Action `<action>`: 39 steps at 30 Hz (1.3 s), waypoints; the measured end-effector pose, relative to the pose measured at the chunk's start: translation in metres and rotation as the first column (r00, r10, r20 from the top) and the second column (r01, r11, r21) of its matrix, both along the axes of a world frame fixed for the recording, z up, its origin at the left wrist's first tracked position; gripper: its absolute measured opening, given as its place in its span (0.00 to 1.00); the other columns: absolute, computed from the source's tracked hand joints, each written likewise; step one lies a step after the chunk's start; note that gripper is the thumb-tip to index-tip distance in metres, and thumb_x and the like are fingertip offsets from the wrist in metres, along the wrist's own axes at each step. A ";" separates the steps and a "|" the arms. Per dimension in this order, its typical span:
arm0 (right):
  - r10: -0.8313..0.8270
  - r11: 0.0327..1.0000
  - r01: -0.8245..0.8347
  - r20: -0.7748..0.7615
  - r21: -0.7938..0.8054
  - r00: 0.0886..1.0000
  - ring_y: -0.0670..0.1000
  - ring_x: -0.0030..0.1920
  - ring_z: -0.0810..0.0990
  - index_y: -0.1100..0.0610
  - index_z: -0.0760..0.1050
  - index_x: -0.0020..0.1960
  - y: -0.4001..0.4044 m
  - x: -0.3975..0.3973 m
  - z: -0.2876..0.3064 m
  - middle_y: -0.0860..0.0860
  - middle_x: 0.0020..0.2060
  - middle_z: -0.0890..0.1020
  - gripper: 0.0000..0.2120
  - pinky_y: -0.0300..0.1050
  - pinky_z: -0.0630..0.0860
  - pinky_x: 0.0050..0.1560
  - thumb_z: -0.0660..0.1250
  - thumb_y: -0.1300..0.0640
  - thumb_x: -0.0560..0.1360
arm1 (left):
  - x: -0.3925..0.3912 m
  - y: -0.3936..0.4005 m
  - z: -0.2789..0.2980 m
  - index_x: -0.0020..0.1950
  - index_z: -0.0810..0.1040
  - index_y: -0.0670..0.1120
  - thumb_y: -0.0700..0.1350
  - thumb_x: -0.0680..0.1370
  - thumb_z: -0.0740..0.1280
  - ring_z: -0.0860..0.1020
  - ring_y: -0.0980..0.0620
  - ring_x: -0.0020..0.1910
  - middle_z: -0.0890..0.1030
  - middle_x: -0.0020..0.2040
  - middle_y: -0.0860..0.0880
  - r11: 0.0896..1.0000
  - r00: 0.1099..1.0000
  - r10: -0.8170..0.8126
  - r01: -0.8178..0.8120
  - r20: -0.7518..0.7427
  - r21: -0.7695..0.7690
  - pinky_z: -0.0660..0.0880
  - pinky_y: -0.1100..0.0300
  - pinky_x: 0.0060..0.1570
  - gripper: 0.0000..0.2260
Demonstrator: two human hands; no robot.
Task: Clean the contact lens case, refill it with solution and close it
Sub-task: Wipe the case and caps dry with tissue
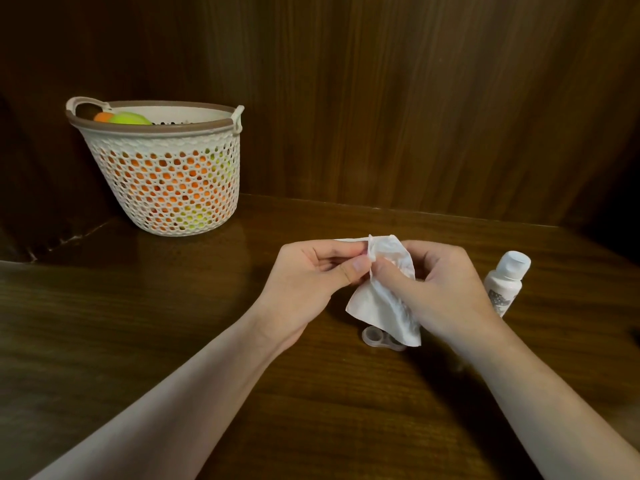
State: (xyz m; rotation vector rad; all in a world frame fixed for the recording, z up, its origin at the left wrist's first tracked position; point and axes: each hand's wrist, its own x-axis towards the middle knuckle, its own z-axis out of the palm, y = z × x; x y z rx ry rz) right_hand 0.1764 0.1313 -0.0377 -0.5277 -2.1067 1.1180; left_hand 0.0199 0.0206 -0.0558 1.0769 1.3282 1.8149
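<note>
The tissue (384, 299) hides part of the lens case (375, 338) and whatever the hands pinch.

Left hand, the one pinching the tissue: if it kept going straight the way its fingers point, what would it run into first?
The left hand points right, toward the right hand. It would meet the tissue that both hold, then that hand's fingers almost at once.

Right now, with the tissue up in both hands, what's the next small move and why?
Probably finish wiping whatever the left hand pinches inside the tissue; the piece itself is hidden. The right hand grips the tissue around it, the clear lens case lies open on the table, and the solution bottle stands capped.
</note>
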 end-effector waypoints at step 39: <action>-0.084 0.976 0.054 -0.139 -0.210 0.987 0.44 0.49 0.87 0.43 0.87 0.51 0.011 -0.007 -0.013 0.45 0.47 0.89 0.09 0.39 0.82 0.44 0.68 0.49 0.85 | -0.002 0.003 0.005 0.63 0.85 0.55 0.45 0.83 0.72 0.85 0.54 0.63 0.86 0.62 0.53 0.996 0.996 0.085 -0.084 0.009 -0.039 0.83 0.51 0.64 0.10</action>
